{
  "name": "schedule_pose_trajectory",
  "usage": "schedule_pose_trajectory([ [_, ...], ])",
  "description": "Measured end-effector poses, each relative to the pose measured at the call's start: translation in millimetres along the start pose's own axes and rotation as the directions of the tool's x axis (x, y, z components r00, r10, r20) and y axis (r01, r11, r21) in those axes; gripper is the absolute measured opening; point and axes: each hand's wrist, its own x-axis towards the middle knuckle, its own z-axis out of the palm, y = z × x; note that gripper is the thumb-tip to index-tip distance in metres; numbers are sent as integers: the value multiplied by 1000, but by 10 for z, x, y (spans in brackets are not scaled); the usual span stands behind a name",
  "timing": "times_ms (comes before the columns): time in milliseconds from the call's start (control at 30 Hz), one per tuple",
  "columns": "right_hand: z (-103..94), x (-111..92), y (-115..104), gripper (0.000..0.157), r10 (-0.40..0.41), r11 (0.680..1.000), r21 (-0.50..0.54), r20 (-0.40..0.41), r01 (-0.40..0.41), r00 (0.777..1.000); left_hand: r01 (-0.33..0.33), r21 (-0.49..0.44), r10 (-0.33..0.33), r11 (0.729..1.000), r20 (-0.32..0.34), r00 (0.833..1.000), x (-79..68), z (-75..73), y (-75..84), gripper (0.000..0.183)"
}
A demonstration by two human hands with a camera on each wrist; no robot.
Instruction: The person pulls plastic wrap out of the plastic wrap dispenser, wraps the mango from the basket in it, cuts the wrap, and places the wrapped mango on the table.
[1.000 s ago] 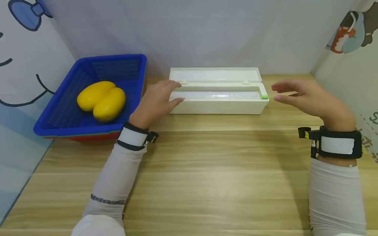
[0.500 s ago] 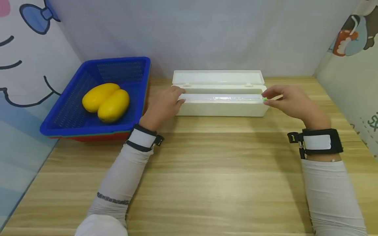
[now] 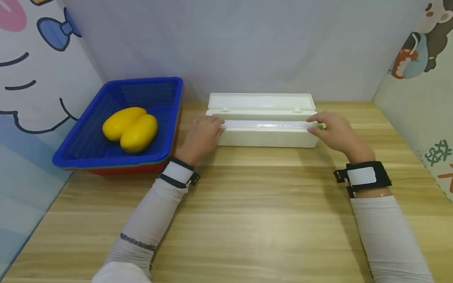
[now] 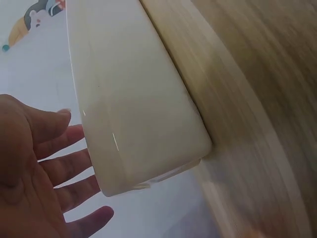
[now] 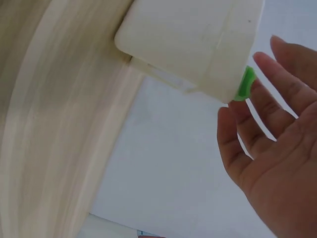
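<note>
A long white dispenser box (image 3: 267, 139) stands on the table with its hinged lid (image 3: 262, 101) raised at the back. In its opening lies a whitish, shiny roll (image 3: 265, 124) that looks like plastic wrap. My left hand (image 3: 202, 135) is at the box's left end; in the left wrist view its loose fingers (image 4: 69, 168) reach past the top edge. At the other end, my right hand (image 3: 335, 133) has thumb and fingertips over the opening's edge, beside a green slider (image 5: 245, 83). Whether either hand touches the roll is hidden.
On the left, a blue basket (image 3: 113, 162) stacked on green and red ones holds two yellow mangoes (image 3: 139, 133). Behind the box rises a plain grey backdrop (image 3: 247, 47). Bare wooden table (image 3: 262, 220) stretches in front.
My right hand has come left from beside the box to its right end. The left hand has shifted slightly inward at the left end. The head view has shifted a little.
</note>
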Motion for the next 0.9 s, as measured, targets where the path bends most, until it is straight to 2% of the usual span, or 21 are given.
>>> schedule_pose_trajectory([
  [133, 49, 13, 22, 26, 5, 1000, -8, -10, -5, 1000, 44, 4, -44, 999, 16, 999, -17, 1, 18, 20],
  [333, 77, 1, 19, 24, 43, 999, 3, -5, -43, 999, 55, 22, -55, 998, 14, 998, -13, 4, 1, 21],
  [500, 124, 27, 45, 23, 14, 1000, -20, -33, -15, 999, 61, 27, -61, 998, -4, 998, -16, -5, 1, 20],
  [600, 153, 44, 50, 23, 6, 1000, -28, -53, -7, 999, 66, 13, -66, 998, -19, 998, -17, -8, 3, 19],
  [800, 163, 39, 1, 25, 70, 998, 5, -76, -70, 995, 101, -42, -103, 994, -46, 994, -1, 37, -16, 16],
  [900, 175, 43, -15, 24, 77, 997, 15, -109, -76, 991, 85, -77, -92, 993, -85, 992, 5, 73, -36, 15],
])
